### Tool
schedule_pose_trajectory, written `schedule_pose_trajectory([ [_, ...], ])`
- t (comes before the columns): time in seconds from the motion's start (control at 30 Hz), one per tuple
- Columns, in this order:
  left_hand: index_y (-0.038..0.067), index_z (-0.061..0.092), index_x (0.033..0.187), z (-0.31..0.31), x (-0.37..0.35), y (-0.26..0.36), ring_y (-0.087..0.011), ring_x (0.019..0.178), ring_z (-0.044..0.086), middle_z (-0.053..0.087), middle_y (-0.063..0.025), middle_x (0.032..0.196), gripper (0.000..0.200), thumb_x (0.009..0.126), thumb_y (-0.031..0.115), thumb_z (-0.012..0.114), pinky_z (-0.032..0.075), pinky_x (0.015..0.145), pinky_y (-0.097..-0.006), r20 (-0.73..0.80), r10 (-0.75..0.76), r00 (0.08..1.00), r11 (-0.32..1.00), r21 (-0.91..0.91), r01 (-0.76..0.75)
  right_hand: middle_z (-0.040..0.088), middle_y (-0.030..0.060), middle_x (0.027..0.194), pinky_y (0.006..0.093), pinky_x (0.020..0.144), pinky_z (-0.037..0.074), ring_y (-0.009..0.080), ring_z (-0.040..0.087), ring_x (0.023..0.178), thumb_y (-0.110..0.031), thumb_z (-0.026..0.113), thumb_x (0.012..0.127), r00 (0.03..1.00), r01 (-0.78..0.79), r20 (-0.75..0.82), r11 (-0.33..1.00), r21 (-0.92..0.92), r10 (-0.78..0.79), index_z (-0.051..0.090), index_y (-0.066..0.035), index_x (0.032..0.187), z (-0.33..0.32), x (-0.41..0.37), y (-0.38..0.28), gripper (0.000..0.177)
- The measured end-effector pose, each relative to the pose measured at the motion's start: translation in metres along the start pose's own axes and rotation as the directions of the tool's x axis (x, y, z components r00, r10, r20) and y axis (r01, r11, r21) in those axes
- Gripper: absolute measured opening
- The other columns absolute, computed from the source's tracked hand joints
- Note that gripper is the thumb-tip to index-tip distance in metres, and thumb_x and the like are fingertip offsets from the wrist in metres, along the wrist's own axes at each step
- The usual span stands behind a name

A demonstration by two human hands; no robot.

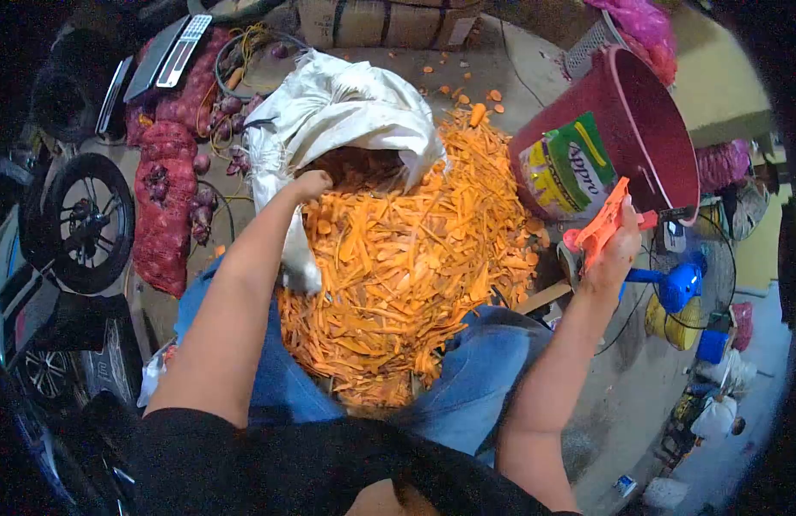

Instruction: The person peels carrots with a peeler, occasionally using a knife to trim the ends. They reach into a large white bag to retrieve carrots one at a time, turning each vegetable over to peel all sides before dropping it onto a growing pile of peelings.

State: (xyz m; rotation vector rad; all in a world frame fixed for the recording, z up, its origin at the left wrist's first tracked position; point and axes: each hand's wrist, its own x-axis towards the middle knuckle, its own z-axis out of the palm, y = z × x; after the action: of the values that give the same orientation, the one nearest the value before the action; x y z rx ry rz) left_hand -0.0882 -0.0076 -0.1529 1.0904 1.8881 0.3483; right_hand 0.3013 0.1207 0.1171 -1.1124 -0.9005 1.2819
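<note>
A large heap of carrot peelings (398, 267) lies between my knees, with round carrot slices mixed in. Behind it a white woven sack (355, 95) lies on its side, its mouth facing me. My left hand (312, 185) is at the sack's mouth, fingers curled; what they hold, if anything, is hidden. On the right, my right hand (615, 249) grips an orange plastic peeler (606, 225), held up in front of a dark red bucket (578, 129). The bucket tilts beside the heap and bears a green and yellow label.
Red mesh bags of onions (164, 206) and a scale (167, 56) stand on the left, near a motorbike wheel (88, 222). A cardboard box (389, 21) is at the back. To the right are a blue fan (680, 282) and loose cables. Carrot slices (492, 96) dot the floor.
</note>
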Motion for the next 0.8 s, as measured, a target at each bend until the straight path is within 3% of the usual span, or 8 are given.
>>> schedule_pose_trajectory([
  [0.07,0.001,0.053,0.078,0.004,0.018,-0.035,-0.0182,0.061,0.053,0.054,-0.0141,0.072,0.022,0.068,0.02,0.047,0.043,0.058,-0.0299,-0.082,-0.276,0.958,0.903,-0.362,0.23,0.048,0.0028,0.075,0.0246,0.059,0.038,0.0121,0.048,0.067,-0.02,0.047,0.078,0.999,-0.024,0.023,0.999,-0.046,0.025,0.047,-0.002,0.088,0.008,0.002,0.013,0.021],
  [0.1,0.001,0.053,0.078,0.001,0.024,-0.039,-0.0182,0.061,0.053,0.054,-0.0141,0.072,0.022,0.068,0.02,0.047,0.043,0.058,-0.0299,-0.072,-0.283,0.956,0.9,-0.366,0.239,0.048,0.0025,0.073,0.0237,0.06,0.038,0.0112,0.047,0.066,-0.02,0.047,0.078,0.998,-0.04,0.037,0.996,-0.083,0.044,0.047,-0.002,0.087,0.013,0.002,0.02,0.02],
  [0.17,0.001,0.053,0.089,-0.007,0.042,-0.029,-0.0317,0.08,0.052,0.053,-0.0194,0.088,0.03,0.067,0.02,0.044,0.04,0.073,-0.0354,-0.126,-0.088,0.988,0.993,0.064,0.097,0.046,0.0006,0.071,0.0221,0.058,0.036,0.0091,0.045,0.064,-0.019,0.048,0.078,0.999,-0.036,0.023,0.991,-0.127,0.039,0.047,-0.002,0.085,0.027,0.003,0.035,0.019],
  [0.2,0.0,0.051,0.092,-0.004,0.052,-0.025,-0.0323,0.084,0.05,0.051,-0.0199,0.093,0.032,0.068,0.019,0.042,0.038,0.075,-0.0363,-0.156,-0.011,0.988,0.98,0.193,0.041,0.044,-0.0013,0.068,0.0205,0.057,0.034,0.007,0.043,0.061,-0.019,0.048,0.078,0.999,-0.028,0.012,0.987,-0.161,0.031,0.047,-0.002,0.084,0.034,0.005,0.042,0.018],
  [0.3,0.0,0.049,0.096,0.007,0.079,0.007,-0.0321,0.089,0.047,0.049,-0.0198,0.097,0.038,0.067,0.024,0.046,0.036,0.078,-0.0365,0.005,-0.022,1.0,0.931,0.364,0.019,0.039,-0.0049,0.065,0.0188,0.053,0.031,0.0036,0.037,0.057,-0.018,0.049,0.077,0.998,0.036,0.053,0.967,-0.254,-0.023,0.048,-0.003,0.08,0.042,0.014,0.065,0.016],
  [0.33,0.0,0.049,0.096,0.011,0.089,0.018,-0.0321,0.089,0.047,0.05,-0.0198,0.097,0.039,0.067,0.024,0.046,0.036,0.078,-0.0365,0.028,0.024,0.999,0.921,0.388,-0.033,0.035,-0.0069,0.062,0.0176,0.05,0.027,0.0016,0.031,0.055,-0.017,0.05,0.077,0.995,0.088,0.067,0.963,-0.255,-0.073,0.048,-0.003,0.078,0.047,0.017,0.072,0.014],
  [0.5,-0.001,0.049,0.096,0.038,0.126,0.058,-0.0317,0.088,0.048,0.05,-0.0196,0.097,0.039,0.066,0.025,0.048,0.036,0.079,-0.0362,0.072,0.189,0.979,0.871,0.448,-0.201,0.036,-0.0069,0.058,0.0156,0.046,0.024,0.001,0.031,0.05,-0.017,0.05,0.078,0.987,0.142,0.131,0.908,-0.395,-0.097,0.048,-0.003,0.077,0.062,0.014,0.082,0.015],
  [0.8,-0.001,0.049,0.095,0.062,0.165,0.061,-0.0312,0.088,0.048,0.05,-0.0192,0.096,0.04,0.065,0.025,0.05,0.036,0.079,-0.0357,0.071,0.212,0.975,0.834,0.508,-0.218,0.038,-0.0062,0.054,0.0161,0.04,0.024,0.0013,0.032,0.045,-0.02,0.048,0.079,0.991,0.123,0.123,0.785,-0.608,-0.06,0.049,-0.003,0.077,0.066,0.036,0.098,0.018],
])
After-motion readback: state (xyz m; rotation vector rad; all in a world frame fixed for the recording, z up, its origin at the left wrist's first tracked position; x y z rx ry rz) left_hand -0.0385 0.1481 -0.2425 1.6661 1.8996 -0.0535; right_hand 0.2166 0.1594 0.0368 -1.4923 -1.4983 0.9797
